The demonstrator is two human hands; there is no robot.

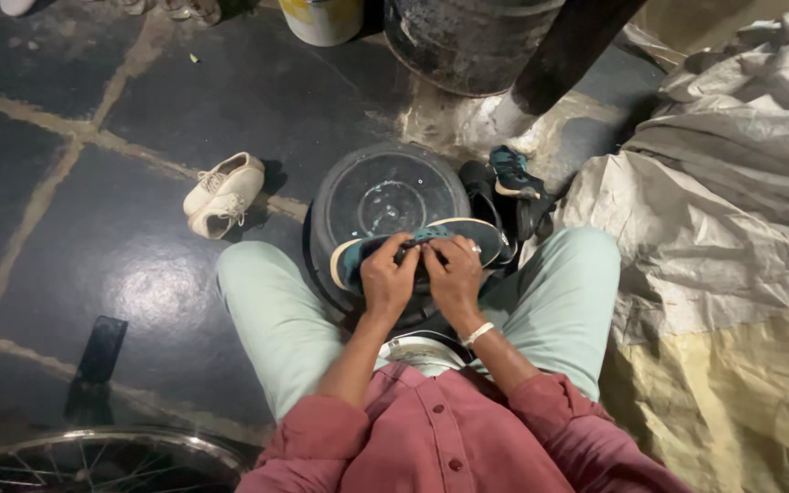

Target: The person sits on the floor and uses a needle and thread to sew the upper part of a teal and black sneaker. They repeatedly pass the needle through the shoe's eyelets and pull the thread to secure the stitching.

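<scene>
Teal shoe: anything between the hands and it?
Nothing visible. The left hand and right hand are both already on the teal shoe, fingers on its upper, held above the dark basin.

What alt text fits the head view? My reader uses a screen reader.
Both hands, left hand and right hand, grip a teal shoe over a dark basin between the seated person's knees. A white shoe lies on the floor.

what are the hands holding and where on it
Both the left hand and the right hand grip a teal shoe with a pale sole at its top middle, around the lacing, above a dark round basin.
</scene>
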